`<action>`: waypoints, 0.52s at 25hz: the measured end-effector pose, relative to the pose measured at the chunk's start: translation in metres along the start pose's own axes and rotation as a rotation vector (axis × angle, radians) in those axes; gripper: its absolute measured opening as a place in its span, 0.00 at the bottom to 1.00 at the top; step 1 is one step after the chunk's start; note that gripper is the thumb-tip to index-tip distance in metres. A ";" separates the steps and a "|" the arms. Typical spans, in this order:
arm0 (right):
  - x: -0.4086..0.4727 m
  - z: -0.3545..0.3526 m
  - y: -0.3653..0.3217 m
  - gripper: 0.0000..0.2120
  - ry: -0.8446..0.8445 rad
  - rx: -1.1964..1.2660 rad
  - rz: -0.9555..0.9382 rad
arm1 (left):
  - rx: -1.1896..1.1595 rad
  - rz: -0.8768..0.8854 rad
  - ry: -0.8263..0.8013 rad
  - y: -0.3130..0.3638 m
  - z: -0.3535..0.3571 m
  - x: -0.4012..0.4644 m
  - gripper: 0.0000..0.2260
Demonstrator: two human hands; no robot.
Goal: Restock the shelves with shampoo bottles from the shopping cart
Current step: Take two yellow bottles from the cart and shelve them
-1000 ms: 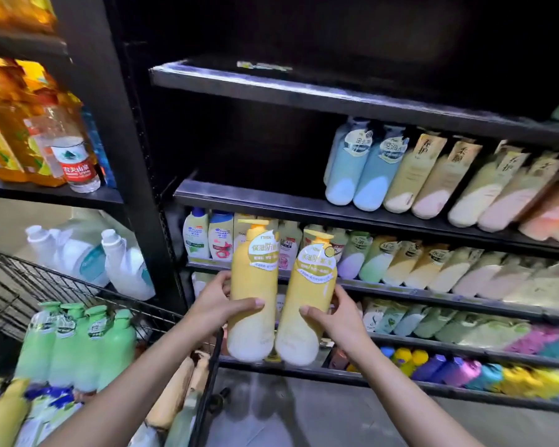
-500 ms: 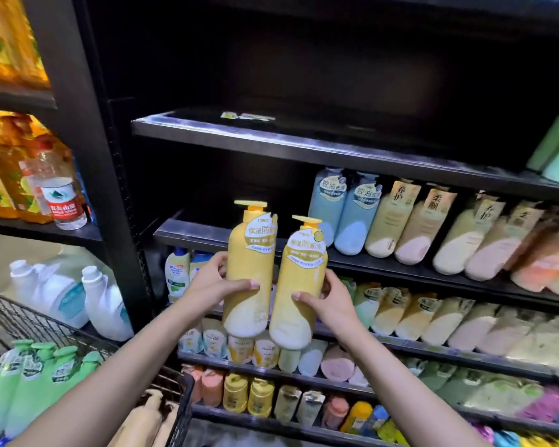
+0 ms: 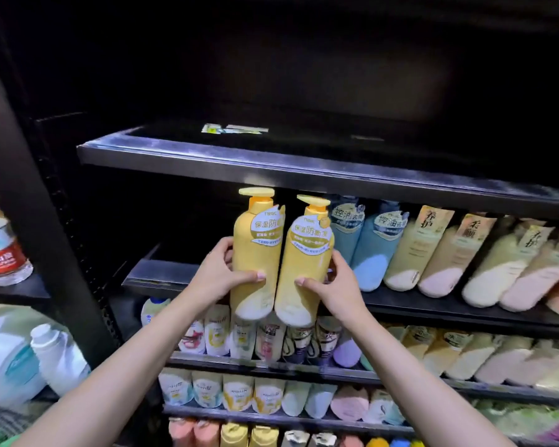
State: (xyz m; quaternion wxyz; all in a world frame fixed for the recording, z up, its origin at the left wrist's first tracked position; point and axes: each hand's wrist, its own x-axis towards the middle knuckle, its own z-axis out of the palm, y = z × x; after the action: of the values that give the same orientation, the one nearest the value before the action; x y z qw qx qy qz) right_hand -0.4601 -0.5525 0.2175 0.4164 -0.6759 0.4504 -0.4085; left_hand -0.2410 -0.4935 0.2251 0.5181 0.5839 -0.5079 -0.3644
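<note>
Here, at the frame's centre, my left hand (image 3: 219, 275) wraps the left yellow bottle (image 3: 255, 253), thumb across its front. My right hand (image 3: 328, 287) clasps the right yellow bottle (image 3: 304, 262) likewise. The bottles touch, upright before the shelf (image 3: 162, 275) with blue bottles (image 3: 373, 250).

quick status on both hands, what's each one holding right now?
Left hand: closed around the left yellow pump bottle.
Right hand: closed around the right yellow pump bottle.
</note>
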 end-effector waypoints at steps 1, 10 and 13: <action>0.006 0.003 0.001 0.29 0.007 -0.003 -0.010 | 0.007 0.009 -0.008 -0.003 -0.001 0.009 0.33; 0.042 0.011 0.019 0.25 0.039 0.015 -0.007 | 0.026 0.020 -0.062 -0.023 -0.002 0.055 0.33; 0.049 0.016 0.023 0.24 0.025 0.022 0.001 | 0.022 -0.009 -0.067 -0.031 -0.005 0.062 0.34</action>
State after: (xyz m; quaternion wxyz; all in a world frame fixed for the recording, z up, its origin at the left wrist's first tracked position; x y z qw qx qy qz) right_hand -0.4384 -0.6017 0.1994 0.4186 -0.6657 0.4515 -0.4216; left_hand -0.2163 -0.5544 0.2022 0.4926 0.5794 -0.5263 -0.3803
